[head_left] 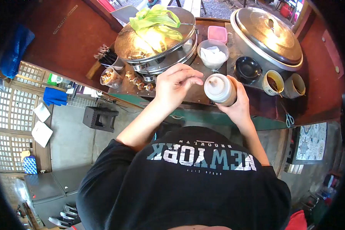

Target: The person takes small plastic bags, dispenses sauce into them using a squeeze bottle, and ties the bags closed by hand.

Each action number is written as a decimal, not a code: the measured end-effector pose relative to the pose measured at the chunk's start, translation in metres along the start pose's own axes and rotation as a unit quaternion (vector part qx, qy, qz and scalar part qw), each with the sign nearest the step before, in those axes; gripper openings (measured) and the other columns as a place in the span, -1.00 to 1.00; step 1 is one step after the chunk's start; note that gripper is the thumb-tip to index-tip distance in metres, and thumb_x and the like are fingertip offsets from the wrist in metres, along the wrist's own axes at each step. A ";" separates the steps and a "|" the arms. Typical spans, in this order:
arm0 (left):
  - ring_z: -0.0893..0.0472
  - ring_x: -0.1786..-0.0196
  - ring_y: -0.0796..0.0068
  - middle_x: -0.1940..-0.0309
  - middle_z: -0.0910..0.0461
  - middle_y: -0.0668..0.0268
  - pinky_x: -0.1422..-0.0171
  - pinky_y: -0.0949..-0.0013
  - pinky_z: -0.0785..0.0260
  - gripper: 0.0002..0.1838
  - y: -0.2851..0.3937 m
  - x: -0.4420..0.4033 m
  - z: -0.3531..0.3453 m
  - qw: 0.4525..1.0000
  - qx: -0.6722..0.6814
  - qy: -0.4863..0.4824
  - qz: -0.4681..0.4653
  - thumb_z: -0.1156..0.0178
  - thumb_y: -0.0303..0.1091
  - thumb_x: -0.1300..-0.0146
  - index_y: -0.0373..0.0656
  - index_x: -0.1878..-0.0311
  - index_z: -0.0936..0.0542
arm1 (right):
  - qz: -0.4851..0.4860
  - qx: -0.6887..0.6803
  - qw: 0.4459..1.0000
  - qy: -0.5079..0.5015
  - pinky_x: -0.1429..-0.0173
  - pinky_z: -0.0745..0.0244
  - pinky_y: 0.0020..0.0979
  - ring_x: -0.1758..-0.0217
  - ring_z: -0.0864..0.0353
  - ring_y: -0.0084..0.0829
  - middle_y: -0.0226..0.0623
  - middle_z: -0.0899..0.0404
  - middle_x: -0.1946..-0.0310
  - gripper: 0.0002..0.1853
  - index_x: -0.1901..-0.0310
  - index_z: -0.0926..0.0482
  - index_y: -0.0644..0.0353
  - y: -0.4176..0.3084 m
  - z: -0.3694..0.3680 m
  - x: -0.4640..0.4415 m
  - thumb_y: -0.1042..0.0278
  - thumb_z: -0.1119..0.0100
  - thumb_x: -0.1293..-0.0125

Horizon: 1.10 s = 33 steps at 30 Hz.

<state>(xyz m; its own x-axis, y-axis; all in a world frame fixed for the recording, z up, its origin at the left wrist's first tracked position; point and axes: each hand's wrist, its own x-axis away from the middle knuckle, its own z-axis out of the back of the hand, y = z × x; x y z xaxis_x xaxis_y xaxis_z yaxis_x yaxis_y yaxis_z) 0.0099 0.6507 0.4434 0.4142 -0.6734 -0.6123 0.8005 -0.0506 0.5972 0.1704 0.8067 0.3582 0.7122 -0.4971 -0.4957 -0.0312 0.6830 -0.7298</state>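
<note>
A squeeze bottle with a pale screw top and short nozzle is held in my right hand, its fingers wrapped round the side. The contents look brownish through the lower wall. Just left of the bottle's top is my left hand, fingers bent and thumb stretched out. A small gap shows between thumb and fingertips, with nothing visible in it. Behind the bottle stands a clear tub with white plastic or paper inside. To its right sits a black bowl.
A lidded metal pot bears a green plastic bag; another large pot stands right. Skewered food lies beside a food cup. Sauce cups and scissors are near the right edge.
</note>
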 end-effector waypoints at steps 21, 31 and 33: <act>-0.64 0.31 0.33 0.27 -0.57 0.40 0.28 0.31 -0.51 -0.68 0.000 -0.015 0.008 0.953 -0.180 -0.184 -0.160 -0.34 -0.44 -0.01 0.02 0.10 -0.68 | 0.016 0.085 0.996 -0.025 -0.23 -0.33 -0.13 -0.13 -0.48 -0.13 -0.23 -0.52 -0.04 -0.03 -0.27 -0.38 -0.02 0.004 0.002 -0.002 0.49 -0.52 0.37; -0.65 0.30 0.27 0.29 -0.55 0.34 0.26 0.27 -0.50 -0.76 0.006 -0.026 0.013 0.957 -0.181 -0.201 -0.109 -0.37 -0.38 -0.06 -0.03 0.16 -0.66 | 0.023 0.105 0.992 -0.066 -0.19 -0.36 -0.13 -0.11 -0.50 -0.16 -0.24 -0.50 0.00 -0.02 -0.28 -0.35 -0.05 0.003 0.011 -0.007 0.50 -0.52 0.36; -0.65 0.31 0.26 0.31 -0.56 0.33 0.26 0.26 -0.50 -0.81 0.008 -0.029 0.016 0.950 -0.200 -0.210 -0.114 -0.38 -0.38 -0.04 -0.07 0.24 -0.64 | 0.022 0.107 0.992 -0.066 -0.18 -0.37 -0.13 -0.10 -0.50 -0.16 -0.24 -0.50 0.01 -0.01 -0.28 -0.35 -0.05 0.003 0.012 -0.007 0.49 -0.53 0.36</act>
<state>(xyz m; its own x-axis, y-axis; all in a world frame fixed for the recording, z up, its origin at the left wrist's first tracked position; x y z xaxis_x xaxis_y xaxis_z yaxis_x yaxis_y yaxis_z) -0.0028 0.6579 0.4748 0.0682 -0.9177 -0.3914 0.9840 -0.0029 0.1782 0.1736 0.8184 0.3650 0.8000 -0.3983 -0.4487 0.0741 0.8077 -0.5849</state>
